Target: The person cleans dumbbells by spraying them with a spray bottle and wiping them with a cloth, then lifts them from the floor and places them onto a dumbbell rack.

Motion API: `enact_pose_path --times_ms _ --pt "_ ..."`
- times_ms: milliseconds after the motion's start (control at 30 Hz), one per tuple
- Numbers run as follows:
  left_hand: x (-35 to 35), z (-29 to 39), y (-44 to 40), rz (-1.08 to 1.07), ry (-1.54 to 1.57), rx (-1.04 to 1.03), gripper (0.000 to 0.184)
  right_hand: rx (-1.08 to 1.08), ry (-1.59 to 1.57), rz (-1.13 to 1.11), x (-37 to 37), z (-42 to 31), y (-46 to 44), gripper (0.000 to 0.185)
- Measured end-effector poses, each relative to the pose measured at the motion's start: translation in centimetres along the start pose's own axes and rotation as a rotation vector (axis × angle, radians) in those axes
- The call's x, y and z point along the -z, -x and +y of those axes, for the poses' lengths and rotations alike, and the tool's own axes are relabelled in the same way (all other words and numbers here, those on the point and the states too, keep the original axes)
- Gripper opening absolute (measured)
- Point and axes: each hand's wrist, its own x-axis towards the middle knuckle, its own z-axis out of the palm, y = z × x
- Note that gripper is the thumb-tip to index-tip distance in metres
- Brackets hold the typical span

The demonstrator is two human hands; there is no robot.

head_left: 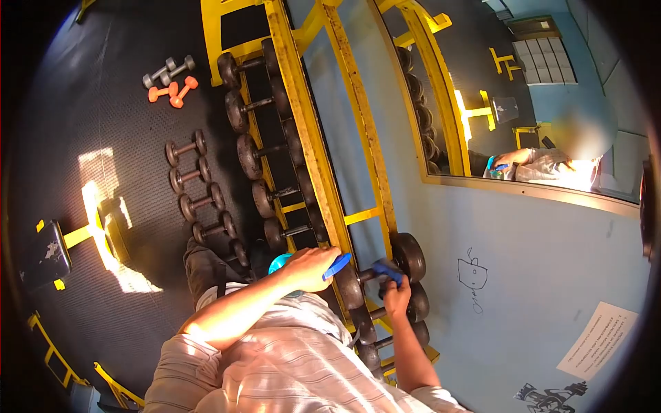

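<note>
My left hand [310, 267] is closed around a spray bottle [337, 266] with a blue trigger head. Part of its turquoise body shows behind the wrist. Over on the rack's upper tier, my right hand [396, 297] grips a blue cloth [388, 270], bunched and partly hidden by the fingers. The cloth is at the handle of a dark dumbbell [409, 257]; whether it presses on the metal I cannot tell. More dumbbells [418, 303] lie beside that hand in the same row.
The yellow rack [303, 103] carries several dumbbells on its lower tier [248, 155]. Small dumbbells [196, 199] line the black floor, with orange ones [182, 91] farther off. A mirror [523, 189] and a paper notice [597, 341] are on the blue wall. A bench [48, 255] stands left.
</note>
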Motion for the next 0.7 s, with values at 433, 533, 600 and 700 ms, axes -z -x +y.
enact_pose_path --times_ms 433,533,600,700 --pt "1.0 0.4 2.2 -0.051 -0.025 -0.228 0.044 -0.502 -1.354 -0.120 3.5 -2.9 5.4 0.032" --pt "3.4 -0.1 5.8 -0.044 0.016 -0.369 0.053 -0.454 -1.677 0.105 4.4 -11.0 8.2 0.040" --pt "4.5 -2.3 8.1 -0.012 0.078 -0.552 0.056 -0.365 -1.558 0.111 4.0 -18.0 9.2 0.043" --pt "8.8 -1.9 12.9 -0.092 0.005 -0.500 0.058 -0.385 -1.617 0.210 -1.4 -25.5 9.6 0.034"
